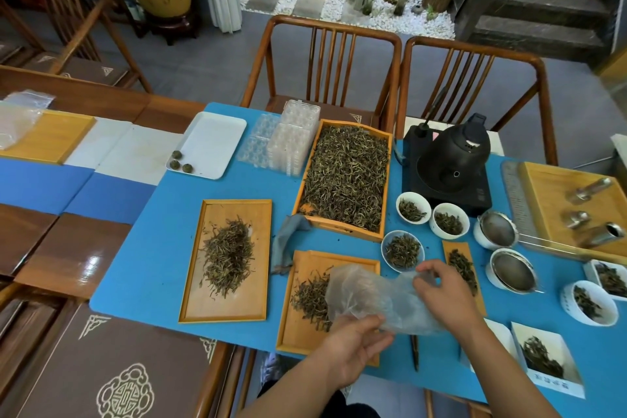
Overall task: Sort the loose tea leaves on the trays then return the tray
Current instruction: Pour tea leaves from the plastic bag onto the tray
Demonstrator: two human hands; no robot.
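A thin clear plastic glove (pixel 369 295) is stretched between my hands over the near wooden tray (pixel 302 332), which holds a small heap of loose tea leaves (pixel 310 299). My left hand (pixel 353 346) pinches the glove's lower edge. My right hand (pixel 444 292) grips its right side. A second flat tray (pixel 258 282) with a pile of leaves lies to the left. A deep wooden box (pixel 342 224) full of tea stands behind.
White bowls of tea (pixel 402 249) and strainers (pixel 498 229) sit to the right, beside a black kettle on its base (pixel 451 163). A white tray with three tea balls (pixel 210 142) and clear plastic moulds (pixel 288 142) stand at the back. Two wooden chairs (pixel 332 54) face the table.
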